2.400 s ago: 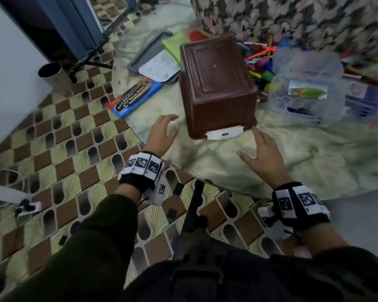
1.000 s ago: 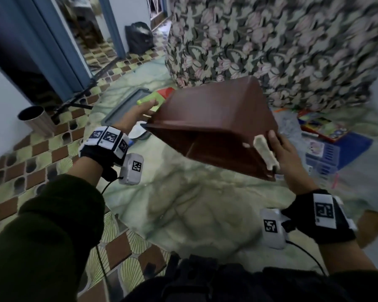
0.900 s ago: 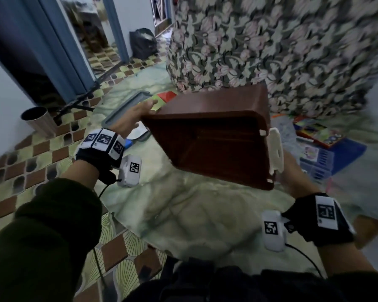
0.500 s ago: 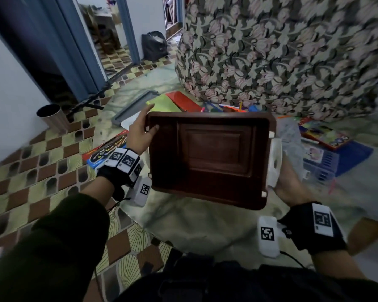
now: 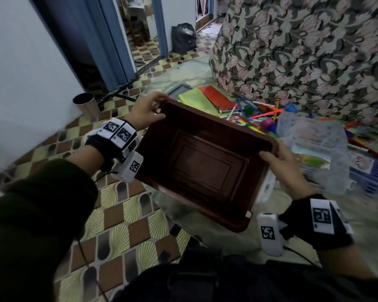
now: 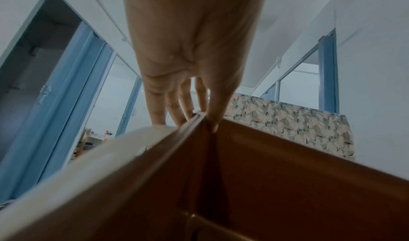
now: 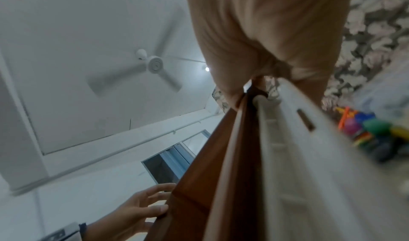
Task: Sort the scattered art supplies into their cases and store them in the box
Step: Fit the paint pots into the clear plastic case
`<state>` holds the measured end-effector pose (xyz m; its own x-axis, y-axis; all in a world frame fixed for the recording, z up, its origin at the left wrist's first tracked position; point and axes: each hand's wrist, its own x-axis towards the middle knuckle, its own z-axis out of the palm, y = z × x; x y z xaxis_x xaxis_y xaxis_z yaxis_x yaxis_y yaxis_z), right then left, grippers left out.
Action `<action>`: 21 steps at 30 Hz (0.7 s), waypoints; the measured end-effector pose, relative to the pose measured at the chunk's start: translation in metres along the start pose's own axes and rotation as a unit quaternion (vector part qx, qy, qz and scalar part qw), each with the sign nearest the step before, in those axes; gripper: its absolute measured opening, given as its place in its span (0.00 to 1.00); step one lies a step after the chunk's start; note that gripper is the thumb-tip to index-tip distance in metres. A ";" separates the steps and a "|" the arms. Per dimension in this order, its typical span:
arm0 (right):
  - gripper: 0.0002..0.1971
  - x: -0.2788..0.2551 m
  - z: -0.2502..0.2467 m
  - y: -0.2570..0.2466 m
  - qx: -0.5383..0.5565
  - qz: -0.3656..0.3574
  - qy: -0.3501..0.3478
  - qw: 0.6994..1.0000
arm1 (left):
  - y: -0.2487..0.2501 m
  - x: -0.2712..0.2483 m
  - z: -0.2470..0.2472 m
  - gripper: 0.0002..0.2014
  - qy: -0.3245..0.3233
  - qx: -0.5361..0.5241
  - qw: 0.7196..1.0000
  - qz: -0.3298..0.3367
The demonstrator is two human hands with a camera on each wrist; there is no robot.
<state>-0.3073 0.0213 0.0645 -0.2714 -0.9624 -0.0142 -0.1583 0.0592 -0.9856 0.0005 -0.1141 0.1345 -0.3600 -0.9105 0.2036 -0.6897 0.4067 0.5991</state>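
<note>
The empty brown box (image 5: 203, 164) is held off the floor, clamped at opposite rims by the left hand (image 5: 145, 112) and right hand (image 5: 286, 168), while the art supplies (image 5: 255, 118) beyond the box remain unsorted.

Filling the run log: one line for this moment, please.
left hand: grips box rim | right hand: grips opposite rim | brown box: lifted, open, empty
</note>
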 end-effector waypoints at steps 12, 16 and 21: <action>0.23 0.002 0.055 0.037 -0.024 0.103 -0.022 0.994 | -0.069 -0.096 0.003 0.29 -0.193 0.105 0.974 -0.060; 0.35 -0.020 0.064 0.033 -0.256 -0.048 -0.023 0.965 | -0.078 -0.105 0.021 0.28 -0.106 0.135 0.983 -0.071; 0.34 -0.038 0.081 0.033 -0.408 -0.124 -0.028 0.904 | -0.085 -0.101 0.031 0.28 -0.066 0.171 0.982 -0.051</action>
<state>-0.2251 0.0388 0.0185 -0.0878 -0.9834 0.1591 -0.8614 -0.0053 -0.5079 0.0761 -0.0541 0.0388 -0.3406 -0.9393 0.0404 -0.8887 0.3357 0.3123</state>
